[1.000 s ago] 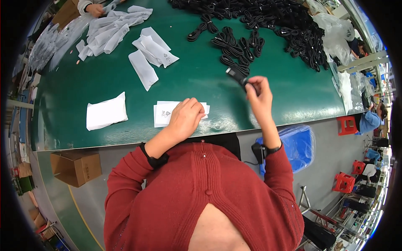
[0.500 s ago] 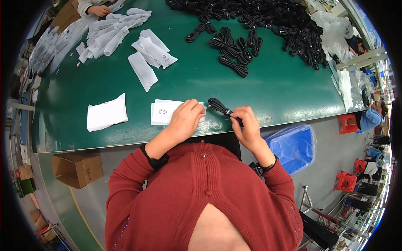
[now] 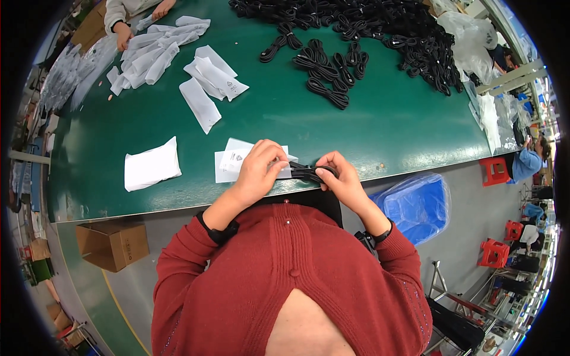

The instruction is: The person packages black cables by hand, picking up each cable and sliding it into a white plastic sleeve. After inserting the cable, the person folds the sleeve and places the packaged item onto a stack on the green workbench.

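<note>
A green counter (image 3: 267, 118) filled the upper view, with a dark heap of cables (image 3: 415, 56) at its far right, a loose pile of pale sleeves (image 3: 145, 59) at far left, and a co-worker's hands (image 3: 123, 37) beyond that. Near the front edge, a black cable bundle (image 3: 305, 172) lay between the person's two hands, its long axis running roughly left to right and its left end meeting the right-hand end of a white sleeve (image 3: 231, 160). Whether that end was inside the sleeve or against it could not be told. The right hand (image 3: 346, 181) was nearer the bundle, its thumb and fingers pinched on the right end. The left hand (image 3: 256, 175) lay over the sleeve, fingers curled and drawn together with the thumb at its edge, partly hiding it. The bundle looked slim and matte, several strands gathered side by side; the sleeve was thin, flat, slightly translucent and printed with a small dark mark.
</note>
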`<state>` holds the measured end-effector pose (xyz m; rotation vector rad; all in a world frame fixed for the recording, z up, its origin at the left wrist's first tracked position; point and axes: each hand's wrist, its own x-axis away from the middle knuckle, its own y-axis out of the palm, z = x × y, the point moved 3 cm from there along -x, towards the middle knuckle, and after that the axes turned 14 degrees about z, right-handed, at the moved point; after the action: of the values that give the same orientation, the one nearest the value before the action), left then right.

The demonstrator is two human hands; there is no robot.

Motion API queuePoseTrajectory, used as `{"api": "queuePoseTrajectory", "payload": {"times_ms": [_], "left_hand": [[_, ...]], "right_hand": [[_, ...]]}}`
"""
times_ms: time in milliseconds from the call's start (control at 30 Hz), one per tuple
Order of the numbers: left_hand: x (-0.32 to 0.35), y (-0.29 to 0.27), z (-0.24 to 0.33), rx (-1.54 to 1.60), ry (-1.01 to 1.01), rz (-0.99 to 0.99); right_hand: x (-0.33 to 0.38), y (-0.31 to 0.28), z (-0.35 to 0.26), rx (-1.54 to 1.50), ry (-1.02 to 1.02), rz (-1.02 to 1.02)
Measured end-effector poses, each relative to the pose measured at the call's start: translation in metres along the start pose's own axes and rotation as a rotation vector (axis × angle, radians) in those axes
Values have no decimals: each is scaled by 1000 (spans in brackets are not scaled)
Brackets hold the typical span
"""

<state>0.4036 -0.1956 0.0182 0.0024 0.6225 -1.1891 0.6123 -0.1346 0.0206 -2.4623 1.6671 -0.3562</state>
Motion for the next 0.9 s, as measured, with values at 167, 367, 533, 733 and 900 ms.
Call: {"api": "queuePoseTrajectory", "payload": {"times_ms": [167, 367, 533, 733, 900], "left_hand": [[-6, 0, 16, -125, 216, -13], [-28, -16, 20, -76, 79, 134], [-47, -36, 18, -15, -98, 175], [-53, -35, 11, 273, -237, 99], [-108, -82, -12, 789, -474, 149]], "right_hand": [[-2, 18, 3, -285, 21, -42], [-17, 26, -31, -78, -574, 44], [-36, 26, -48, -57, -786, 5], [-51, 49, -51, -371, -366, 119], [-82, 23, -65, 184, -744, 320]]}}
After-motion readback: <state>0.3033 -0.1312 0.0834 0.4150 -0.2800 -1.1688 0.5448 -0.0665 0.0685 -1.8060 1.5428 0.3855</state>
